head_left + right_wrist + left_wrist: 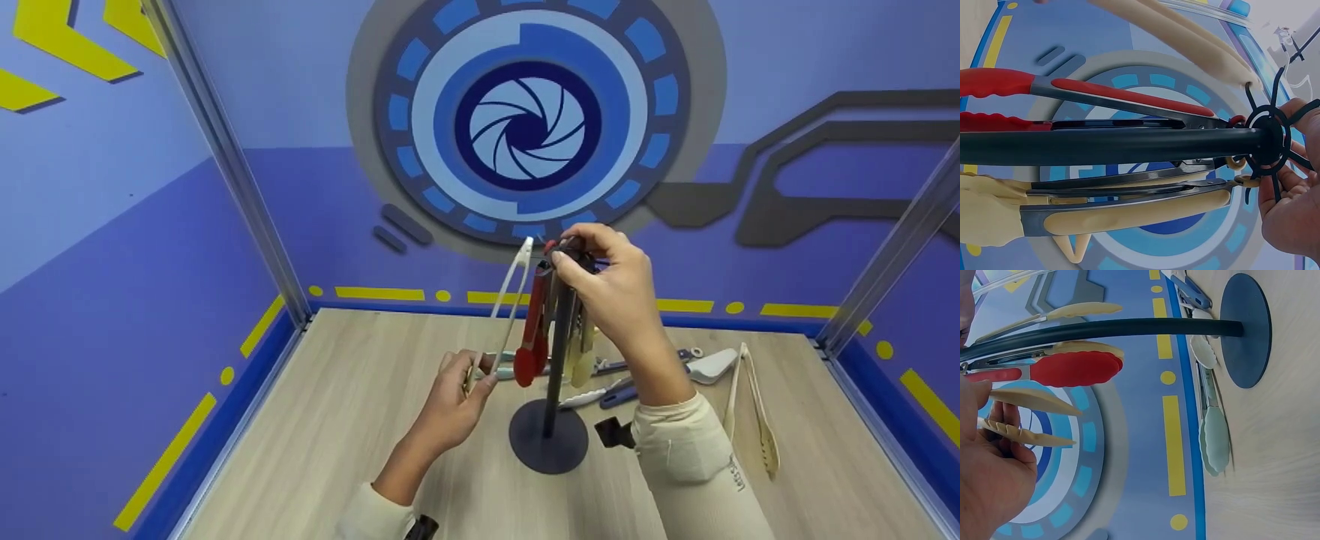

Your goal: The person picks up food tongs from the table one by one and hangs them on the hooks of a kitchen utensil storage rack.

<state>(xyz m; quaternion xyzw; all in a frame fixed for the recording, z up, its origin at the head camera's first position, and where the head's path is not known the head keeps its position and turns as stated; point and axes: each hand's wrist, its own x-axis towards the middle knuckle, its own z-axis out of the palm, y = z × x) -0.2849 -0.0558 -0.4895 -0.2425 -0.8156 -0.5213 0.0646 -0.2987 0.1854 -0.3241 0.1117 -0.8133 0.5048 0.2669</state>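
Note:
My left hand [454, 401] pinches a pair of cream tongs [1196, 49] near the gripping tips, its joined end pointing up. That end meets a hook of the black utensil stand [556, 367] in the right wrist view; whether it is hooked on, I cannot tell. Up at the stand's top, my right hand [619, 289] holds the ring of hooks [1249, 121] with thumb and fingers. Red tongs [530, 364] hang from the stand, heads down. Tongs with cream heads [991, 216] hang on the other side of the pole, partly hidden in the head view.
Behind the stand lie light green tongs [1216, 439], a blue-handled utensil [619, 394] and a pale turner-like blade [712, 367]. More cream tongs [766, 442] lie spread at the right. Metal posts [240, 172] and painted walls border the wooden table [300, 457].

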